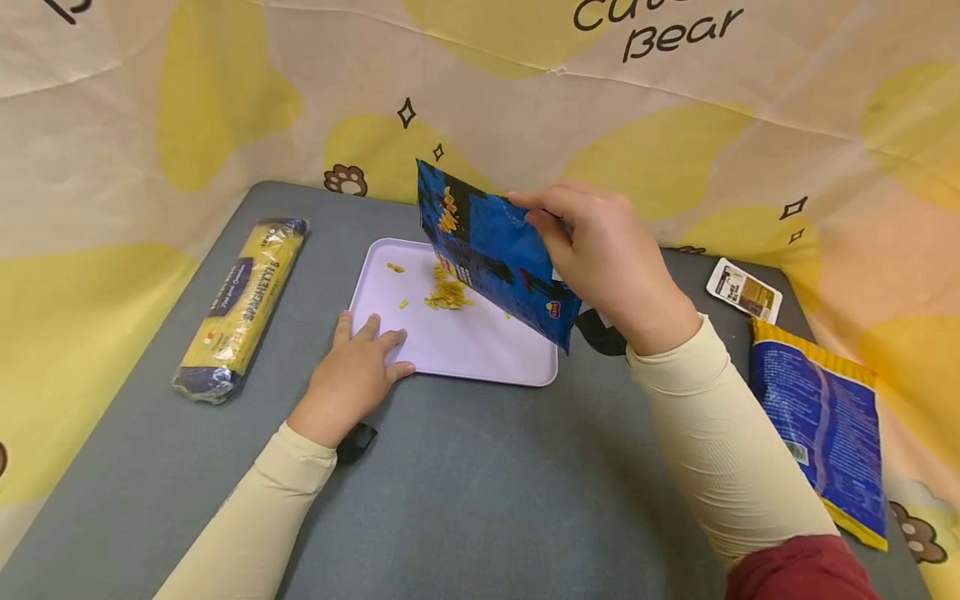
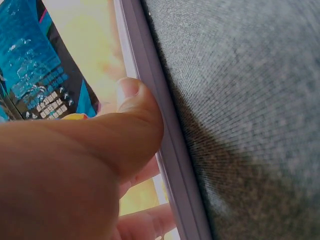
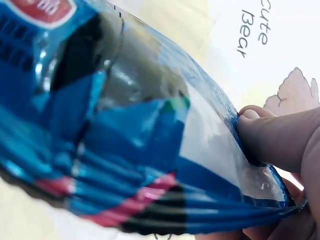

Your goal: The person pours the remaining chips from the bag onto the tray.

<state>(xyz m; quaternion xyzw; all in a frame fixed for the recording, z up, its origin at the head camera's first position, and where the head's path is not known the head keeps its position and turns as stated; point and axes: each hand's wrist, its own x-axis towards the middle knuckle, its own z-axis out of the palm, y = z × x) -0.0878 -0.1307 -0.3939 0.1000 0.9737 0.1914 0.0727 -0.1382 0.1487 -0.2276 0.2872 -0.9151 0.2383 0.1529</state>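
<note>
My right hand (image 1: 611,258) pinches the upper edge of a blue and black snack bag (image 1: 487,242), holding it tilted over a pale lilac tray (image 1: 480,358). In the right wrist view, the thumb (image 3: 270,137) presses on the bag's glossy side (image 3: 140,150). A small heap of yellow snack pieces (image 1: 447,295) lies on the tray, partly behind the bag, with a few loose bits around it. My left hand (image 1: 352,371) rests its spread fingers on the tray's near left corner. The left wrist view shows that thumb (image 2: 135,117) along the tray's rim (image 2: 170,150).
A spaghetti packet (image 1: 243,308) lies left of the tray on the grey table (image 1: 480,483). Far right are a small labelled white pack (image 1: 744,290) and a blue and yellow bag (image 1: 821,425). Patterned cloth (image 1: 637,108) hangs behind and around the sides.
</note>
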